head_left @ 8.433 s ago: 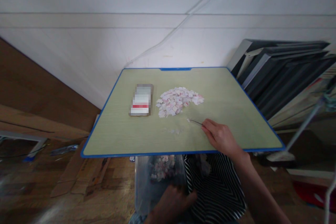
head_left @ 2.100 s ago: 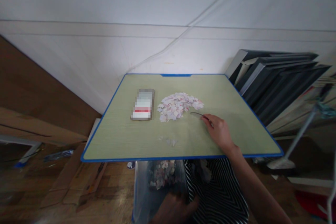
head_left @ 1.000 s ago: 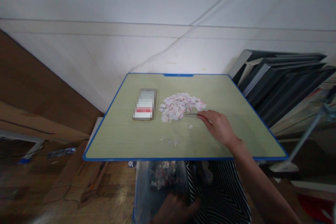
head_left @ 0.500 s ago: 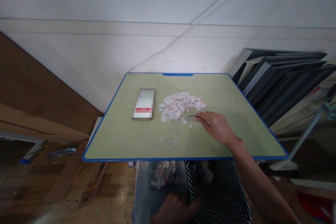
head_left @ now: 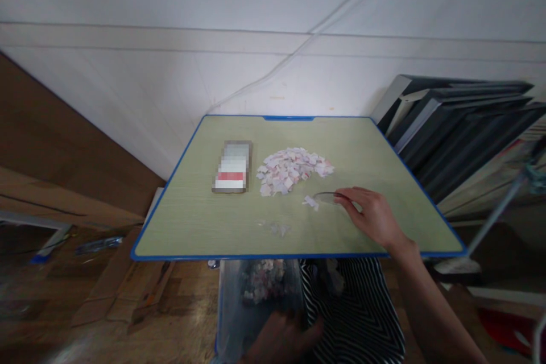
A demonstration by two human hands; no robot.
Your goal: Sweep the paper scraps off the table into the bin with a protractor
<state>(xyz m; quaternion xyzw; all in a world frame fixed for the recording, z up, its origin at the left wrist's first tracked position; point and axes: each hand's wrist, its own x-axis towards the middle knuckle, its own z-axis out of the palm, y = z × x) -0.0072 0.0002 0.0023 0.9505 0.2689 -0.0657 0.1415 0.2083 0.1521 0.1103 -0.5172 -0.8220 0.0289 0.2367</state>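
Note:
My right hand (head_left: 369,213) is closed on a pair of thin tweezers (head_left: 325,195), over the right half of the table. Their tips are at a few white paper scraps (head_left: 311,202) lying apart from the heap; I cannot tell whether they pinch one. Left of and beyond the tips lies a heap of small whitish and pinkish paper pieces (head_left: 290,168). Nearer the front edge is a small group of pale, see-through bits (head_left: 279,230). My left hand (head_left: 284,338) is low in shadow below the table, by a clear plastic bin (head_left: 230,307), thumb apart from the fingers and nothing visible in it.
A phone (head_left: 232,166), its screen blurred, lies on the left of the blue-edged green table (head_left: 183,227). More scraps (head_left: 264,281) are in the bin. Striped cloth (head_left: 362,307) is below the table. Dark panels (head_left: 460,125) lean at right; cardboard (head_left: 123,290) lies at left.
My right hand has moved right and slightly nearer with the tweezers. A few scraps by the tips now lie farther from the heap. My left hand has hardly moved.

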